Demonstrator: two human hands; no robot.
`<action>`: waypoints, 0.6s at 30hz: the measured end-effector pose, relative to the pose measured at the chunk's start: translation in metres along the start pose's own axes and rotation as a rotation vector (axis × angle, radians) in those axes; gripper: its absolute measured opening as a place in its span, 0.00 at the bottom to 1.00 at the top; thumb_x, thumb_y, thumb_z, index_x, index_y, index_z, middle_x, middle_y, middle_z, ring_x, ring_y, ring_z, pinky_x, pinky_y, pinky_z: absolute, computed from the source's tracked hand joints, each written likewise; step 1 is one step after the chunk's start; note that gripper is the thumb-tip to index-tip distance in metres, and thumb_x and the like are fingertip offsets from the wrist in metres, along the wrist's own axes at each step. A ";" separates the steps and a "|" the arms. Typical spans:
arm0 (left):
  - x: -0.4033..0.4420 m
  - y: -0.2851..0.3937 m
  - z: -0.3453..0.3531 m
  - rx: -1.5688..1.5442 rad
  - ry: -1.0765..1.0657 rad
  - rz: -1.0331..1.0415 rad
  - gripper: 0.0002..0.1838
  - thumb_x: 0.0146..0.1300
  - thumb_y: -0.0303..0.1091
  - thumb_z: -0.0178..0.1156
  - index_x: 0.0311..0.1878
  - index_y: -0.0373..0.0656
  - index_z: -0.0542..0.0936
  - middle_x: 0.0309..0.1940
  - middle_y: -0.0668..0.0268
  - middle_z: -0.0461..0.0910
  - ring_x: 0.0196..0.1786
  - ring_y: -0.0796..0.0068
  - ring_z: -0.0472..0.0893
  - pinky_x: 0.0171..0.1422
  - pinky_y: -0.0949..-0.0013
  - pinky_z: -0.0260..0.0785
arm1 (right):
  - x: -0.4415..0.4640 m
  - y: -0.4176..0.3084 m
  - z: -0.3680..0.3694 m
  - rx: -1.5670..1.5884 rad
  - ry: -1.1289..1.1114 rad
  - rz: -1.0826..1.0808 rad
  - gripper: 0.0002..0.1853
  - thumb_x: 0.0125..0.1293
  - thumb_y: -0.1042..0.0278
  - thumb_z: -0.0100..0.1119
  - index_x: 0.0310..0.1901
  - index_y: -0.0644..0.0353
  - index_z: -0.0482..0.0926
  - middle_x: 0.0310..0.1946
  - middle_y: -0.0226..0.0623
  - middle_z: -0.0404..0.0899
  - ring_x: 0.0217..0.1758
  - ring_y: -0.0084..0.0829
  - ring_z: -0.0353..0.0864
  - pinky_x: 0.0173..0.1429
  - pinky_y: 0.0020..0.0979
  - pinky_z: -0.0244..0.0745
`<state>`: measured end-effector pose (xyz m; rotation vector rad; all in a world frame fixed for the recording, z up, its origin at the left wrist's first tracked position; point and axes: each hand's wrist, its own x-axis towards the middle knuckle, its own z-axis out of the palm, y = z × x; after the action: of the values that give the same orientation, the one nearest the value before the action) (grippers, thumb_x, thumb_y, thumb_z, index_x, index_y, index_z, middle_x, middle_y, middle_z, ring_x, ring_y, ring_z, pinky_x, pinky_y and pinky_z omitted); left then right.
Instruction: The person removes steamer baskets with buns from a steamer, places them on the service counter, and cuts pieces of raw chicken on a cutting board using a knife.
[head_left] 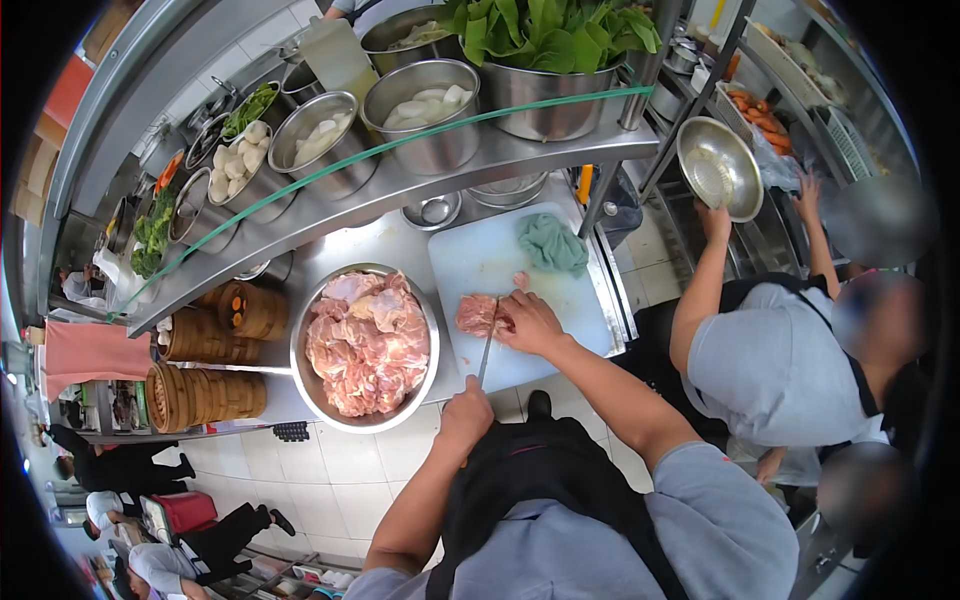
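Observation:
My left hand is closed around the handle of a knife, whose blade points away from me and meets a piece of raw chicken. On the far side of the blade, my right hand grips that chicken with bent fingers against the white cutting board. A small scrap of meat lies just beyond my right fingers. Toward the back of the board rests a crumpled green cloth. To the left stands a large metal bowl heaped with raw chicken pieces.
Above the counter runs a metal shelf with steel pots and leafy greens. Bamboo steamers stand at left. A co-worker at right holds a metal bowl. Other people are at lower left.

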<state>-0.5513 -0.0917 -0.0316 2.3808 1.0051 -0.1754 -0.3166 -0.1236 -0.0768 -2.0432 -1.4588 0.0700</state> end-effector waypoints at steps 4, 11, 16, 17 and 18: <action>0.023 -0.004 0.030 -0.026 0.004 -0.009 0.13 0.73 0.31 0.50 0.52 0.31 0.67 0.30 0.30 0.82 0.36 0.28 0.85 0.44 0.35 0.79 | 0.003 0.002 0.005 -0.005 -0.146 0.012 0.19 0.56 0.58 0.67 0.47 0.60 0.79 0.45 0.45 0.79 0.47 0.51 0.81 0.52 0.49 0.79; 0.099 0.026 0.019 -0.097 0.012 -0.021 0.17 0.71 0.29 0.49 0.60 0.31 0.66 0.42 0.27 0.82 0.48 0.27 0.84 0.56 0.36 0.77 | 0.004 0.005 0.002 -0.051 -0.223 -0.075 0.17 0.53 0.65 0.66 0.44 0.60 0.80 0.44 0.44 0.79 0.47 0.50 0.81 0.52 0.48 0.80; 0.038 -0.023 0.054 -0.097 0.000 -0.015 0.17 0.75 0.35 0.50 0.59 0.32 0.66 0.33 0.31 0.82 0.39 0.26 0.84 0.46 0.32 0.77 | -0.007 0.019 -0.003 0.003 -0.080 0.015 0.18 0.53 0.64 0.67 0.46 0.59 0.81 0.45 0.43 0.80 0.48 0.49 0.81 0.53 0.47 0.79; 0.006 -0.033 0.055 -0.097 -0.002 -0.008 0.18 0.76 0.36 0.51 0.59 0.33 0.66 0.31 0.31 0.82 0.37 0.26 0.83 0.44 0.32 0.76 | -0.009 0.020 -0.004 0.025 -0.009 0.062 0.19 0.54 0.62 0.68 0.47 0.58 0.81 0.46 0.43 0.80 0.49 0.49 0.82 0.52 0.47 0.78; -0.022 -0.037 0.049 -0.080 -0.044 -0.043 0.18 0.76 0.37 0.51 0.59 0.34 0.66 0.31 0.32 0.82 0.37 0.27 0.84 0.44 0.32 0.77 | -0.012 0.016 -0.006 0.032 -0.009 0.064 0.19 0.54 0.62 0.68 0.47 0.58 0.81 0.46 0.43 0.80 0.49 0.49 0.82 0.52 0.47 0.78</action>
<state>-0.5884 -0.1100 -0.0820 2.2748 1.0245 -0.1985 -0.3054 -0.1395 -0.0842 -2.0663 -1.3889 0.1284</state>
